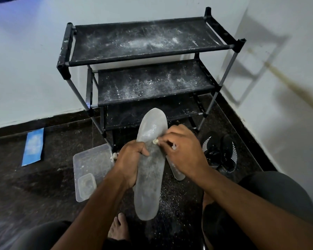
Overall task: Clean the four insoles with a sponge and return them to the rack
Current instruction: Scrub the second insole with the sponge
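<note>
We clamp our left hand [132, 159] round the insole [149, 165] at its middle, its long axis running near to far, while our right hand [183, 152] pinches the sponge [155, 141] against its right edge.

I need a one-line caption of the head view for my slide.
Left hand grips a grey insole while the right hand rubs it with a small sponge, before a dusty black rack.
</note>
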